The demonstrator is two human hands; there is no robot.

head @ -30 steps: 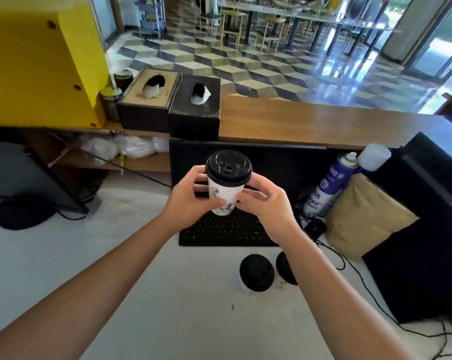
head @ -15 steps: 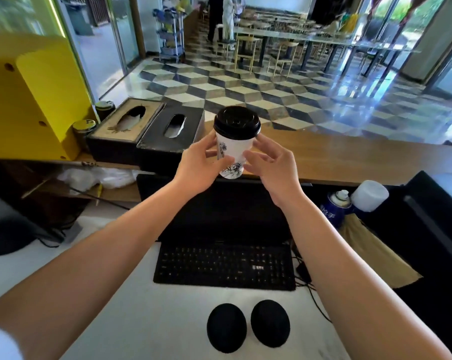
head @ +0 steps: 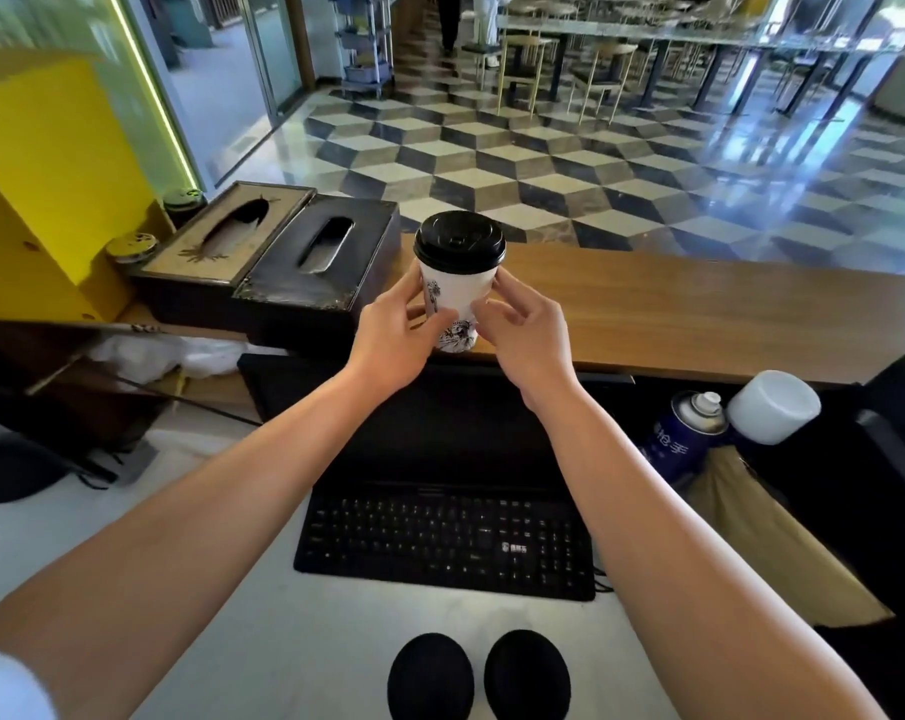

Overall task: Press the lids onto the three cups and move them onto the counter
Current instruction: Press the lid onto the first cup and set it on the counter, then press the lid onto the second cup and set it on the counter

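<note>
Both hands, left [head: 388, 335] and right [head: 525, 332], pinch the lidded cup [head: 458, 298] with their fingers at the counter [head: 699, 314] near edge. Risk: base overhangs on release, cup tips onto keyboard [head: 447, 543].

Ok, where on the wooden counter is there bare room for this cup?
The counter is bare from the cup rightward to its far end. To the left it is crowded: two tissue boxes sit close beside the cup.
</note>
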